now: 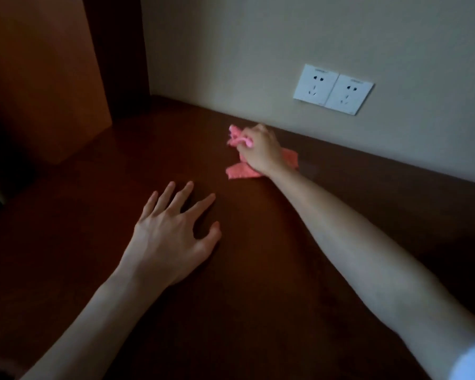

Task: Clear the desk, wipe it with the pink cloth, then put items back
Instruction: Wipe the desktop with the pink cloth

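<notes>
The dark brown wooden desk (258, 270) fills most of the view. A crumpled pink cloth (240, 170) lies on it near the back wall. My right hand (259, 150) grips the cloth from above, arm stretched far forward, fingers curled round a bunched part of it. Nearer to me, my left hand (173, 234) rests flat on the desk with its fingers spread, holding nothing.
A beige wall runs along the desk's back edge, with two white power sockets (333, 89) side by side above the cloth. At the left stands an orange-brown wooden cabinet side (44, 78), its corner meeting the desk.
</notes>
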The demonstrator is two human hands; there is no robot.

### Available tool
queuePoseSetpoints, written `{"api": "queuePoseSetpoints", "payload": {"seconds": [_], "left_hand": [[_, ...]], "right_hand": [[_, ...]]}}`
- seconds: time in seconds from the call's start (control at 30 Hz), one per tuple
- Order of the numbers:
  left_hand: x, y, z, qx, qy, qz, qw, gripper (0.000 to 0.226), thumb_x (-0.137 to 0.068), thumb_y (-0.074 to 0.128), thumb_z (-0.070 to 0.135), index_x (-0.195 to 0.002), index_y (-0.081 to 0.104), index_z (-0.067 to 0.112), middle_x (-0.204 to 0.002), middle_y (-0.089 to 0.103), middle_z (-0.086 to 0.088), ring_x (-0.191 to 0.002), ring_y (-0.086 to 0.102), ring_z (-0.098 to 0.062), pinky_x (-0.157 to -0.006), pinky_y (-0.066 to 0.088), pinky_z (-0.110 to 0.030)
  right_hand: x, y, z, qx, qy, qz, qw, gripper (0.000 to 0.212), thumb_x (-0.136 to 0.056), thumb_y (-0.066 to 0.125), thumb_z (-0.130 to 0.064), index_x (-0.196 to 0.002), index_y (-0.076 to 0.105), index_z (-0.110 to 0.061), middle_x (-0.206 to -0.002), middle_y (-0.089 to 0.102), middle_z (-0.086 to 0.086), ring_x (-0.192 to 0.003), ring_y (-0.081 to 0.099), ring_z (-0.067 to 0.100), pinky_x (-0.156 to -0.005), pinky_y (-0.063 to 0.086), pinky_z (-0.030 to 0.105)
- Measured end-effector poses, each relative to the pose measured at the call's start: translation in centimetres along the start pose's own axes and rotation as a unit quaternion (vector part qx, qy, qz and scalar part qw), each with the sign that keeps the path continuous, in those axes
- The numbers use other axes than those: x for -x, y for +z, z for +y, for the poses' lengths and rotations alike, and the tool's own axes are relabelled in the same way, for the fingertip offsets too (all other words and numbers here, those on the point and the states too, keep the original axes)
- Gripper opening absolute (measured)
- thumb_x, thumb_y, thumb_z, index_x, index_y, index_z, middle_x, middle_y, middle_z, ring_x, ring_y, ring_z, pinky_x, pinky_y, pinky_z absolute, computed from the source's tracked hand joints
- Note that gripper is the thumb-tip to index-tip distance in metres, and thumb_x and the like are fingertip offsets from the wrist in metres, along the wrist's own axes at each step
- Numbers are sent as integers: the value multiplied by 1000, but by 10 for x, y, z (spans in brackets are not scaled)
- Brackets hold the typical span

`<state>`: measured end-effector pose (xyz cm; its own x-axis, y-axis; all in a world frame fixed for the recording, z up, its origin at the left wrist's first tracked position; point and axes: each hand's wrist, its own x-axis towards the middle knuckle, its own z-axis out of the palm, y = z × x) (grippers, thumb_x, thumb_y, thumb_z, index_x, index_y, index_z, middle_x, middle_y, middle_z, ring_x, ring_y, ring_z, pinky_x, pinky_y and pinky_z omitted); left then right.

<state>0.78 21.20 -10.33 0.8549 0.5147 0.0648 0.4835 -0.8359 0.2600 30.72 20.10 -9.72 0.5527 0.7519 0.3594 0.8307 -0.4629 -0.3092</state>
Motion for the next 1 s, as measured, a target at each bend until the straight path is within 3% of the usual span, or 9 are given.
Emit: {"api": "queuePoseSetpoints", "payload": {"seconds": [0.13,0.3,0.57,0.77,0.87,1.0], "left_hand": [[2,-3,-1,8,-5,8,1000,78,-82,7,80,-155,8,55,-169,-5,8,-155,-13,-17,-120,-11,-37],[3,-7,2,2,-4,-12,1000,78,-83,10,81,-156,10,54,-170,-3,6,-155,-10,-20,-120,-9,-40],[11,-6,5,-26,2,-16,1000,67,-96,22,73,-158,15,47,-170,3,-1,-156,-2,-26,-125,-2,-45],[12,-6,7,-26,8,-14,1000,66,-98,22,70,-159,16,45,-170,5,-4,-156,-1,-29,-126,-1,-47],[10,-3,6,-25,9,-15,1000,66,-98,22,70,-158,16,46,-170,4,-3,-156,-2,-28,-125,-2,-45],[5,-3,3,-19,8,-18,1000,66,-97,23,72,-157,16,48,-170,4,-2,-156,-2,-27,-124,-1,-44]], "right_hand": [[-71,14,17,1,34,0,999,32,-93,64,-38,-122,73,-27,-112,60,13,-104,65,36,-92,49,33],[-58,12,15,26,32,-8,999,35,-92,60,-31,-126,70,-27,-118,61,12,-109,61,38,-98,45,35],[168,-53,-41,-72,-119,-9,990,22,-89,61,-25,-106,73,-20,-117,59,2,-108,59,29,-97,48,41],[310,-113,-57,-116,-218,-115,962,20,-95,69,-19,-111,74,-29,-134,53,-10,-140,45,11,-112,40,29],[283,-104,-46,-126,-221,-87,963,17,-95,69,-19,-108,75,-27,-129,57,-6,-132,52,13,-107,44,33],[171,-57,-15,-87,-157,-34,983,26,-92,58,-32,-106,75,-17,-118,62,2,-110,62,21,-97,50,40]]}}
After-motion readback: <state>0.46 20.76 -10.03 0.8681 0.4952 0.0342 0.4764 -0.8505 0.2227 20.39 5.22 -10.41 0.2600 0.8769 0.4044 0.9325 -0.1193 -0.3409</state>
